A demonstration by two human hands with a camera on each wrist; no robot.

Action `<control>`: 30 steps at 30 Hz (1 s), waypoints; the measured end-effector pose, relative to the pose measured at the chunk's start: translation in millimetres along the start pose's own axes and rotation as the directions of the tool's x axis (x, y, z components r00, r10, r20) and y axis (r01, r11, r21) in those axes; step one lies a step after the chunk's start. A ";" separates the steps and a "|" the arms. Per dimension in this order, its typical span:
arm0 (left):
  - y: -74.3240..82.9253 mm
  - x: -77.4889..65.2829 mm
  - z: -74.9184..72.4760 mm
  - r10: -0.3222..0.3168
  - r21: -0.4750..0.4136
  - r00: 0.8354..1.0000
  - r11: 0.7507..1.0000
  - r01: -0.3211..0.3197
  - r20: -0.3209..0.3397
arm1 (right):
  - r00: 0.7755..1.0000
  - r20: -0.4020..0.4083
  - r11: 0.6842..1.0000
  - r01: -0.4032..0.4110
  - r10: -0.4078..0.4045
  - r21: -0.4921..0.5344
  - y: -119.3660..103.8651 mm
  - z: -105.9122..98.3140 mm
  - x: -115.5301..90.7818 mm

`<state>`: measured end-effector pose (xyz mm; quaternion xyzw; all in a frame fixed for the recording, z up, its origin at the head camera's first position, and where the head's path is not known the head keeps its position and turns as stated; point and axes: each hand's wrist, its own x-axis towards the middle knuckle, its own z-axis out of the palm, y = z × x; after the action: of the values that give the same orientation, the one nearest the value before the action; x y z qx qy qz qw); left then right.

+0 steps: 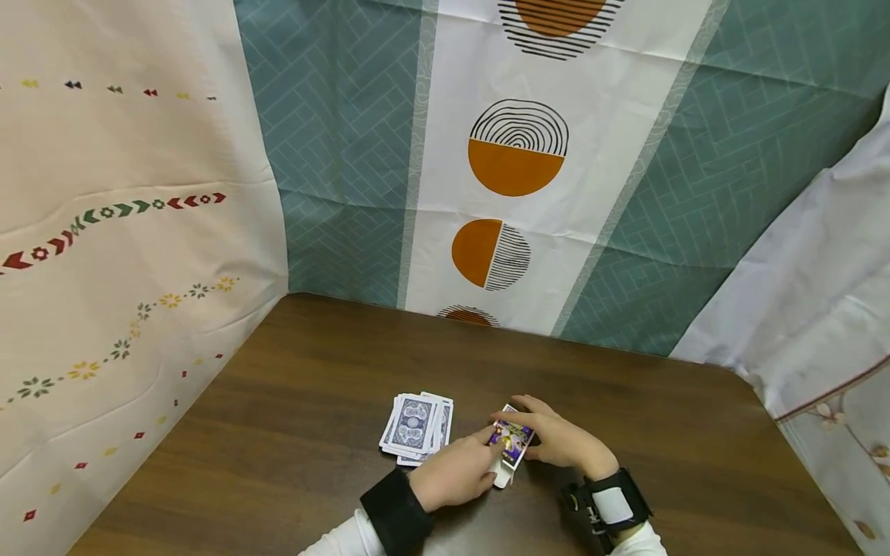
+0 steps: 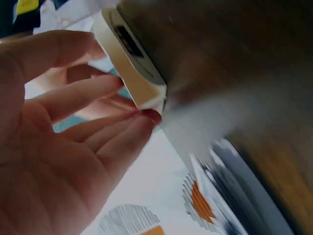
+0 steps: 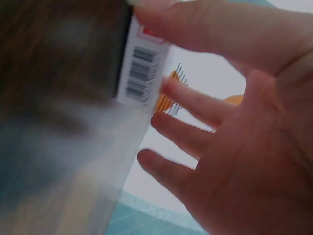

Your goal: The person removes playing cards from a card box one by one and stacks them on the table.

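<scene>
A small purple-and-yellow printed card box [image 1: 513, 442] lies on the table between both hands, its white end flap [image 1: 501, 474] sticking out toward the person. My right hand [image 1: 566, 442] holds the box by its sides, thumb on the near edge and fingers at the far end. In the right wrist view the thumb meets the barcode side [image 3: 142, 73]. My left hand [image 1: 453, 472] has its fingertips on the box's left side and flap end; in the left wrist view thumb and fingers pinch the pale box end [image 2: 129, 61]. The box's inside is hidden.
Just left of the box, a loose stack of blue-backed playing cards [image 1: 415, 425] lies on the brown wooden table [image 1: 334, 371]. Patterned cloths [image 1: 348, 154] hang behind the table and along its sides. Both wrists wear black bands.
</scene>
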<state>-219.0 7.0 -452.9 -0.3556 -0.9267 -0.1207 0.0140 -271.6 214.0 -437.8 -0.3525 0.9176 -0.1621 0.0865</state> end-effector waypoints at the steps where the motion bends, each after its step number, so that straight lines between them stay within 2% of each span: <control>1: 3.8 -0.4 1.4 -0.012 0.030 1.000 0.999 0.012 -0.006 | 1.000 -0.013 1.000 -0.019 0.019 -0.011 -2.8 -0.6 -0.7; 3: 11.4 -1.2 5.5 -0.036 0.102 0.999 0.994 0.039 -0.032 | 0.997 -0.026 0.997 -0.075 0.074 -0.014 -10.7 -3.6 -3.2; 5: 19.3 -2.7 9.4 -0.060 0.163 0.997 0.984 0.069 -0.057 | 0.990 -0.004 0.989 -0.144 0.144 0.014 -20.3 -6.6 -5.8; 10: 35.9 -5.5 14.9 -0.096 0.212 0.990 0.970 0.116 -0.103 | 0.963 0.130 0.967 -0.245 0.234 0.071 -36.8 -10.1 -8.6; 14: 44.1 -5.9 16.6 -0.092 0.221 0.988 0.968 0.119 -0.125 | 0.960 0.143 0.963 -0.254 0.240 0.088 -37.4 -7.5 -11.1; 19: 46.0 -8.3 18.2 -0.073 0.228 0.987 0.968 0.104 -0.142 | 0.964 0.144 0.966 -0.240 0.225 0.100 -34.5 -2.6 -15.1; 22: 42.0 -7.8 14.5 -0.067 0.159 0.990 0.983 0.087 -0.126 | 0.965 0.154 0.966 -0.231 0.212 0.115 -31.8 -3.2 -16.0; 25: 29.8 -0.9 -0.3 -0.091 -0.003 0.995 0.996 0.091 -0.050 | 0.975 0.150 0.975 -0.181 0.162 0.126 -26.6 -5.8 -11.9; 28: 5.7 19.2 -23.3 -0.089 -0.170 0.993 0.980 0.100 0.071 | 0.979 0.172 0.980 -0.131 0.105 0.147 -18.0 -14.0 0.0; 30: -16.1 38.0 -38.3 -0.066 -0.229 0.989 0.969 0.095 0.130 | 0.974 0.210 0.979 -0.126 0.091 0.162 -10.3 -25.2 14.7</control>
<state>-260.3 11.5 -414.9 -0.3236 -0.9187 -0.2081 -0.0896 -283.0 202.9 -411.3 -0.3075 0.9044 -0.2000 0.2180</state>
